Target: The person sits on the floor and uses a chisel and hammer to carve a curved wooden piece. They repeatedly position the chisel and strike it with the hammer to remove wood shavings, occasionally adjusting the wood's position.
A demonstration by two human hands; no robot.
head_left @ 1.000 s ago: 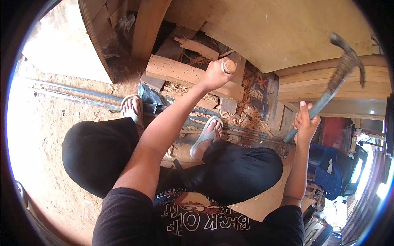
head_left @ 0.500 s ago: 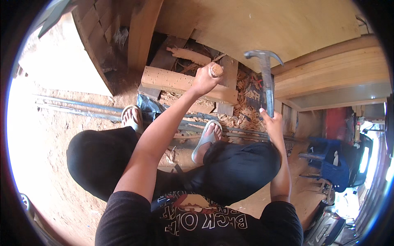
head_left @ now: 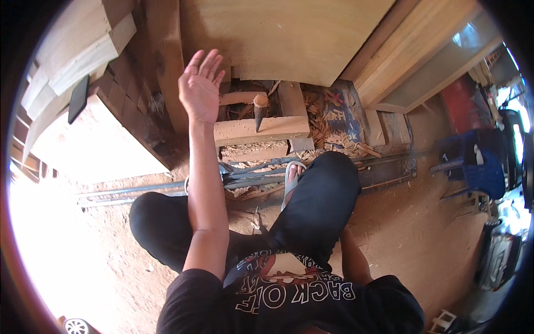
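My left hand (head_left: 200, 92) is raised beyond my left knee, palm up with its fingers stretched out, and holds nothing. To its right, a chisel (head_left: 259, 114) with a battered wooden handle end and a dark shaft stands by itself in a wooden beam (head_left: 231, 131). Small holes are scattered over the beam's left part. My right forearm (head_left: 355, 257) goes down beside my right thigh, and the thigh hides the hand and anything in it.
Wood shavings (head_left: 320, 119) lie around the beam. A large plywood sheet (head_left: 278, 39) and a wooden frame (head_left: 414, 55) are beyond it. Long metal bars (head_left: 133, 192) cross the ground before my feet. A blue chair (head_left: 481, 170) stands at the right.
My left hand has let go of the chisel, opened and moved left. My right hand has dropped out of sight, and the claw hammer it held no longer shows. The view has turned slightly.
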